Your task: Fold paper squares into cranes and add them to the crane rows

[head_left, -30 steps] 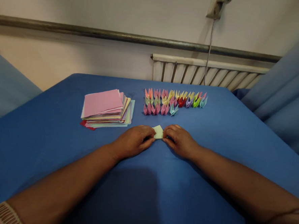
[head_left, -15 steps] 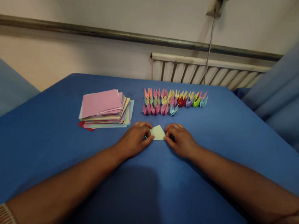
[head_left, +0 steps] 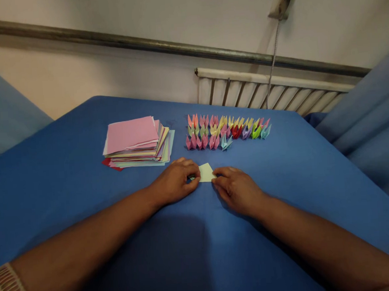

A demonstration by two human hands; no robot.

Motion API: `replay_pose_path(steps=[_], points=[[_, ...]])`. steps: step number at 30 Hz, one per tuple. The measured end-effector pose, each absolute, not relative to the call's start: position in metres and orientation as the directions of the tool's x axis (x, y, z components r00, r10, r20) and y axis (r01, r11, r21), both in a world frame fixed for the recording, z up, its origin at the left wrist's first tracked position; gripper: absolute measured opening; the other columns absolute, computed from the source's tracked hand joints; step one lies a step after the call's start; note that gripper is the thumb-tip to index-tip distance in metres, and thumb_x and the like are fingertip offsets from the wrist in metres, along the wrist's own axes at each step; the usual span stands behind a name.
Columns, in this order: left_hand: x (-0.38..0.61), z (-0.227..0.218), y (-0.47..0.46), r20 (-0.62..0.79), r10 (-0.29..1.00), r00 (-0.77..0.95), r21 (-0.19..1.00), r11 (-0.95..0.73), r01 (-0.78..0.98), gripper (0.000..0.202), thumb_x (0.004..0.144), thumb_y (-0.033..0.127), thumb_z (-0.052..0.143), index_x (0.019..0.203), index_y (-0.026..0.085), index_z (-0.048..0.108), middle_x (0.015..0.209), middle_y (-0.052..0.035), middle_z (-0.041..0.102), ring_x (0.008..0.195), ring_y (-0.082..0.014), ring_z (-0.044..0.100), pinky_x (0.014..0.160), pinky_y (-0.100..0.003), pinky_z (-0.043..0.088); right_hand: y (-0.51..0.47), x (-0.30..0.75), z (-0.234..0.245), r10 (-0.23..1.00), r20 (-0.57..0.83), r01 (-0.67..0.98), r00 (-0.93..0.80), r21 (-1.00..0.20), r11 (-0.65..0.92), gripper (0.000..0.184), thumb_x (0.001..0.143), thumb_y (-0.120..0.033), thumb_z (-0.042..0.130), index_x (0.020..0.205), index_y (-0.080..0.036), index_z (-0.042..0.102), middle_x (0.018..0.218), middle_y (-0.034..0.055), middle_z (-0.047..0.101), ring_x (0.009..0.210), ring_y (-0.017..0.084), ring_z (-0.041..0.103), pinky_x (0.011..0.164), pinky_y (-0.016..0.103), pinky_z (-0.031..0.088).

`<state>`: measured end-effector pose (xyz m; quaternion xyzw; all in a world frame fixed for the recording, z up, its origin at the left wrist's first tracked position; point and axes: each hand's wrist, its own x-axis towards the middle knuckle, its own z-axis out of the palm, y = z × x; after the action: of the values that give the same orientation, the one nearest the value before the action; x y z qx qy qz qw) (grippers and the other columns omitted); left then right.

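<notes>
A small piece of pale yellow-green folded paper (head_left: 206, 173) lies on the blue table between my hands, its top coming to a point and its lower edge straight. My left hand (head_left: 180, 179) pinches its left side, thumb and fingers hiding that end. At the right corner, my right hand (head_left: 236, 187) holds the paper between thumb and fingertips. Just beyond stand several folded paper cranes (head_left: 214, 141) in rows, in pink, yellow, green, red, purple and light blue.
Left of the cranes sits a thick stack of coloured paper sheets (head_left: 132, 134), pink on top, with a red corner sticking out below. Behind the blue table (head_left: 67, 171) are a radiator (head_left: 237, 92), a wall pipe (head_left: 142, 42) and a hanging cord (head_left: 272, 70). Blue curtains (head_left: 378, 130) flank both sides.
My right hand has shifted slightly down and its fingers have straightened along the paper's right corner. My left fingers have moved a little right over the left side.
</notes>
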<state>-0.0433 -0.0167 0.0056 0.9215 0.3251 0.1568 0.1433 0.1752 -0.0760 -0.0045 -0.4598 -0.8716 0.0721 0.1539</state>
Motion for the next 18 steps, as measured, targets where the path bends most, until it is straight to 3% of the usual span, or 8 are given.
replay_pose_path(steps=[4, 7, 9, 11, 14, 18], points=[[-0.038, -0.002, -0.007, 0.202, 0.725, 0.658, 0.319, -0.684, 0.656, 0.019, 0.086, 0.036, 0.058, 0.081, 0.018, 0.063, 0.088, -0.0055, 0.064, 0.087, -0.0217, 0.055, 0.081, -0.036, 0.044, -0.069, 0.173, -0.006, 0.849, 0.225, 0.787, -0.478, -0.319, 0.528, 0.024, 0.094, -0.027, 0.045, 0.095, -0.017, 0.067, 0.104, 0.0099, 0.065, 0.095, 0.021, 0.058, 0.087, 0.036, 0.045], [-0.035, -0.007, -0.004, 0.227, 0.739, 0.634, 0.303, -0.673, 0.675, 0.019, 0.085, 0.034, 0.060, 0.094, 0.018, 0.065, 0.107, -0.0072, 0.064, 0.100, -0.0240, 0.054, 0.091, -0.039, 0.042, -0.060, 0.170, -0.012, 0.906, 0.227, 0.831, -0.356, -0.366, 0.418, 0.019, 0.092, -0.030, 0.050, 0.087, -0.018, 0.064, 0.088, 0.0076, 0.062, 0.086, 0.021, 0.056, 0.081, 0.035, 0.046], [-0.035, -0.010, -0.002, 0.238, 0.732, 0.639, 0.304, -0.681, 0.667, 0.029, 0.086, 0.034, 0.058, 0.111, 0.019, 0.063, 0.122, -0.0083, 0.060, 0.114, -0.0254, 0.050, 0.100, -0.041, 0.038, -0.053, 0.170, -0.017, 0.934, 0.234, 0.847, -0.269, -0.404, 0.345, 0.016, 0.087, -0.032, 0.057, 0.092, -0.018, 0.063, 0.095, 0.0083, 0.062, 0.092, 0.022, 0.056, 0.083, 0.037, 0.045], [-0.036, -0.012, -0.001, 0.215, 0.733, 0.645, 0.313, -0.677, 0.666, 0.037, 0.088, 0.035, 0.056, 0.121, 0.020, 0.060, 0.130, -0.0084, 0.056, 0.123, -0.0264, 0.045, 0.105, -0.043, 0.034, -0.048, 0.171, -0.021, 0.947, 0.234, 0.849, -0.222, -0.432, 0.306, 0.028, 0.083, -0.035, 0.063, 0.105, -0.018, 0.061, 0.112, 0.0104, 0.059, 0.104, 0.025, 0.053, 0.089, 0.041, 0.042], [-0.037, -0.013, 0.003, 0.165, 0.733, 0.660, 0.355, -0.669, 0.654, 0.037, 0.087, 0.035, 0.056, 0.122, 0.023, 0.060, 0.134, -0.0055, 0.055, 0.126, -0.0259, 0.043, 0.108, -0.044, 0.032, -0.044, 0.173, -0.025, 0.951, 0.203, 0.831, -0.233, -0.467, 0.303, 0.037, 0.082, -0.035, 0.064, 0.116, -0.023, 0.059, 0.127, 0.0093, 0.053, 0.116, 0.027, 0.048, 0.095, 0.046, 0.037], [-0.036, -0.009, 0.004, 0.156, 0.714, 0.683, 0.423, -0.673, 0.607, 0.034, 0.084, 0.029, 0.058, 0.118, 0.024, 0.061, 0.126, -0.0042, 0.061, 0.122, -0.0235, 0.048, 0.107, -0.043, 0.033, -0.042, 0.175, -0.025, 0.936, 0.188, 0.772, -0.297, -0.530, 0.351, 0.029, 0.081, -0.029, 0.065, 0.110, -0.026, 0.061, 0.127, 0.0048, 0.055, 0.117, 0.023, 0.049, 0.097, 0.045, 0.035]])
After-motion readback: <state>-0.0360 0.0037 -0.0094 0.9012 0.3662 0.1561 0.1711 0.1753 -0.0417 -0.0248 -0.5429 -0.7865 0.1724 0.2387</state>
